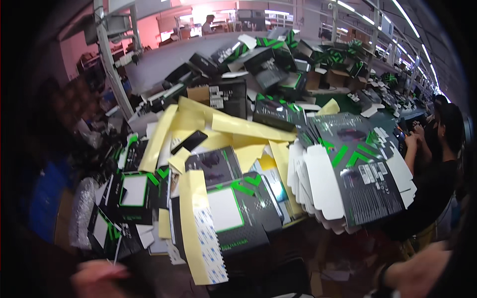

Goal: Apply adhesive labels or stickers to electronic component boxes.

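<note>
My left hand [102,278] is a blurred shape at the lower left edge, below the heap of packaging. At the lower right, my right hand [422,270] is smeared too, with a black band [382,282] at the wrist; the fingers of both are indistinct. Between them lies a black and green printed carton [253,213] with a white panel. A yellow paper strip [191,198], its lower part white with blue marks, hangs over the near edge beside it. A stack of flattened black and green cartons with white flaps [323,184] leans at the right, nearer my right hand.
Yellow paper sheets [186,116] and a flat black rectangular object [189,141] lie behind the carton. Crumpled clear bubble wrap [83,213] stands at the left. Many boxes [266,67] are heaped at the back. A person in black [435,179] works at the right.
</note>
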### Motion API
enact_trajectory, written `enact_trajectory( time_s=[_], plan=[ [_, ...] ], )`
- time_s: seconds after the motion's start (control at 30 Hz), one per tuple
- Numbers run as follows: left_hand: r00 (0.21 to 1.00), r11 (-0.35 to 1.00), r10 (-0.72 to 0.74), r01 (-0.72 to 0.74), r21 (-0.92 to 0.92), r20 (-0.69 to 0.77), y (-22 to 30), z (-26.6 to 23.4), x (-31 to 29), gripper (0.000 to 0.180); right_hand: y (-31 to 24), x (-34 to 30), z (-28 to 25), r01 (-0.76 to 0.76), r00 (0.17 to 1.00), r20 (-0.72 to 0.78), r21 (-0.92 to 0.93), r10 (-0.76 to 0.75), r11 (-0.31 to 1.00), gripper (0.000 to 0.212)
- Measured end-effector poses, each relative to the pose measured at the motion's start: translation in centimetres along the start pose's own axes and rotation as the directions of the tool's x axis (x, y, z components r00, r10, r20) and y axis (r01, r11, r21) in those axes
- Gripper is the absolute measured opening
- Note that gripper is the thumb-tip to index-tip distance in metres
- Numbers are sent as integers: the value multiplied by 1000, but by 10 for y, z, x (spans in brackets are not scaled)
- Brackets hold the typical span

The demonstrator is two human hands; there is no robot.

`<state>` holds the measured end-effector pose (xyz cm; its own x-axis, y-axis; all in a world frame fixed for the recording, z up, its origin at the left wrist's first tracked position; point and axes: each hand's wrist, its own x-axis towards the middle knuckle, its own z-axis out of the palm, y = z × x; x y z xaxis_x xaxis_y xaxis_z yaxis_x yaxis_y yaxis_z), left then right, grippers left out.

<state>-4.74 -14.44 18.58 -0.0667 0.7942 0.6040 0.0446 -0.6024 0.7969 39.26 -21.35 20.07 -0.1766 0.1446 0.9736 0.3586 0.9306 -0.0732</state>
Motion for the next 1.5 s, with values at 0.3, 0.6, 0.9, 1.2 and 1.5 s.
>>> enact_trajectory(
  time_s=[0.3,0.6,0.9,1.2,1.5],
  plan=[
    [495,468,-837,868,-165,233,-166,57,-103,27,6,-144,146,-959,256,417,-8,872,285,20],
    [503,600,-685,800,17,528,-182,64,-177,32,18,-181,211,-921,77,590,350,803,-169,22],
    [801,802,-595,597,-3,70,-121,104,-107,24,9,-102,186,-734,658,207,-40,724,678,26],
    [801,855,-517,499,142,301,-116,107,-128,22,15,-105,169,-804,559,539,170,630,569,18],
    [607,587,-710,790,-177,357,-129,119,-133,25,15,-125,165,-709,695,297,126,655,694,16]
  ],
)
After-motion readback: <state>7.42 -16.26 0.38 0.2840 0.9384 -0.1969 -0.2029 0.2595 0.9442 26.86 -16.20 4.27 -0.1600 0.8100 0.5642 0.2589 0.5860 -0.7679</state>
